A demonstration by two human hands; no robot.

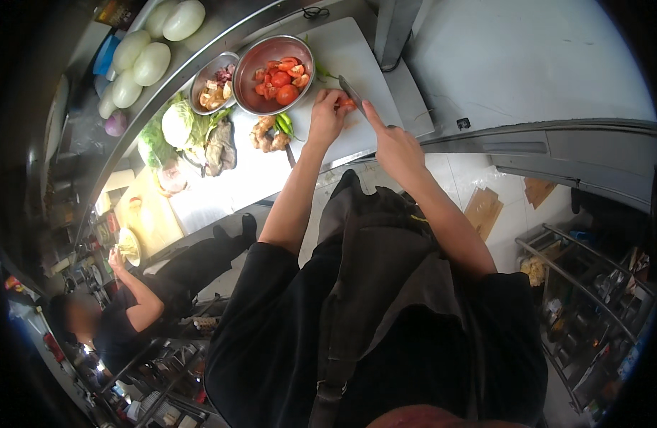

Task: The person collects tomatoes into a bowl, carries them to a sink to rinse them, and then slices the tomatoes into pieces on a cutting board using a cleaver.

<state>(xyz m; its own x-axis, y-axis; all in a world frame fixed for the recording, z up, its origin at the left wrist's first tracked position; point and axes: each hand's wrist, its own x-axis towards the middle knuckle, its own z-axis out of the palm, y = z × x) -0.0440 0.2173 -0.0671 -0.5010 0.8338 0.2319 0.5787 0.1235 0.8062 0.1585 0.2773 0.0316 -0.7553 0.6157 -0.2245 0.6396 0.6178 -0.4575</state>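
My left hand (327, 115) presses a piece of red tomato (347, 104) onto the white cutting board (357, 50). My right hand (394, 145) grips a knife (352, 92), index finger stretched along its back, and the blade sits on the tomato piece. Just left of my hands stands a metal bowl (273, 74) holding cut tomato pieces. A smaller metal bowl (213, 83) with mixed chopped bits sits beside it.
Green chillies (284, 123), ginger (265, 133), cabbage (177, 125) and other vegetables lie left of the board. Pale round melons (151, 63) line the back ledge. A second person (128, 314) works at a wooden board (151, 214) to my left. Wire racks (592, 299) stand at right.
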